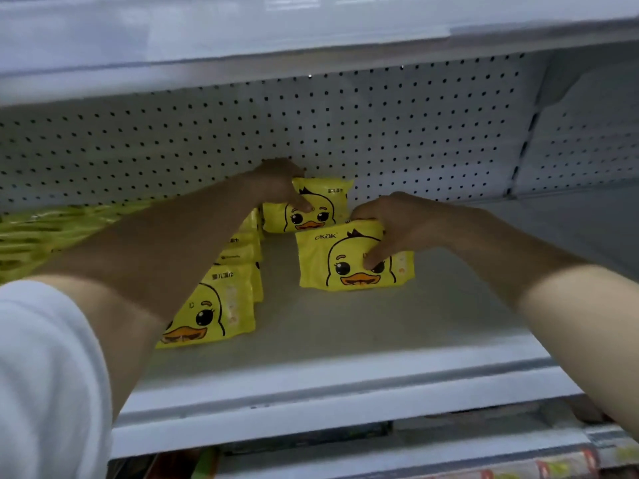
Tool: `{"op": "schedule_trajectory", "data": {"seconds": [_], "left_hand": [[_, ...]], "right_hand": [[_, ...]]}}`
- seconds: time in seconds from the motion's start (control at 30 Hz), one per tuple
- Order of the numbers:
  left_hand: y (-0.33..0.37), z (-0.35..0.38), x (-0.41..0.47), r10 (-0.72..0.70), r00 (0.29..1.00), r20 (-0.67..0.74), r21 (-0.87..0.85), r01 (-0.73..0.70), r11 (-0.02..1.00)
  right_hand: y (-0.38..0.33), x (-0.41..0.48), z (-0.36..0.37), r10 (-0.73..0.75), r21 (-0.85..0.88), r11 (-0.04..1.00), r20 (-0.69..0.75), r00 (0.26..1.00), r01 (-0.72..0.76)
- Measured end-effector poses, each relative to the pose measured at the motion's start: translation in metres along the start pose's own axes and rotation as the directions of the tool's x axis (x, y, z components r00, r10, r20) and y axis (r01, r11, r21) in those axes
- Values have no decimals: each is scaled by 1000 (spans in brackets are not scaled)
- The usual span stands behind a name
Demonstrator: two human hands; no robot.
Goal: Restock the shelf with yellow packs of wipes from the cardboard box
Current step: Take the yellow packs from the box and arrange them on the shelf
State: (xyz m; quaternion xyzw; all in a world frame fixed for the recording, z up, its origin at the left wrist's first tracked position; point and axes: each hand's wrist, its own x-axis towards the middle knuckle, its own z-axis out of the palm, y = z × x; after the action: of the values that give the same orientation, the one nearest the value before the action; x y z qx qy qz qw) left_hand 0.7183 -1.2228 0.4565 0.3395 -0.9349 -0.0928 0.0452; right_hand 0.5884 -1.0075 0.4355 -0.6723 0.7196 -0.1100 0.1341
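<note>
Two duck-faced yellow wipe packs held upright on the shelf
The left hand grips the rear pack, close against the pegboard, thumb on its face; the right hand grips the front pack, printed "ckak", farther from the pegboard, fingers curled over its top edge. A row of like packs stands left of both, running out from the pegboard

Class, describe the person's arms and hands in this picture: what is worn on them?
Both hands, the left hand and right hand, are bare: no gloves, and no rings or watch show. A white short sleeve covers the upper left arm. The right arm shows no sleeve within the frame.
</note>
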Motion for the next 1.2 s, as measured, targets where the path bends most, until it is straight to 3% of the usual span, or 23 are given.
{"op": "schedule_trajectory", "data": {"seconds": [0.43, 0.9, 0.97, 1.07, 1.2], "left_hand": [[-29, 17, 24, 107, 992, -63, 81, -102, 991], [-24, 27, 21, 274, 905, -327, 463, -100, 881], [-21, 25, 18, 257, 905, -340, 392, -112, 913], [-14, 24, 3, 249, 892, -378, 122, -219, 968], [8, 30, -44, 223, 914, -338, -337, -339, 879]], "right_hand": [[5, 25, 1, 29, 42, 999, -32, 999, -28], [2, 32, 3, 35, 26, 999, -66, 997, -33], [0, 32, 4, 19, 14, 1000, -76, 997, -18], [0, 31, 7, -8, -11, 1000, -95, 995, 7], [5, 27, 10, -45, -46, 998, -152, 987, 38]]}}
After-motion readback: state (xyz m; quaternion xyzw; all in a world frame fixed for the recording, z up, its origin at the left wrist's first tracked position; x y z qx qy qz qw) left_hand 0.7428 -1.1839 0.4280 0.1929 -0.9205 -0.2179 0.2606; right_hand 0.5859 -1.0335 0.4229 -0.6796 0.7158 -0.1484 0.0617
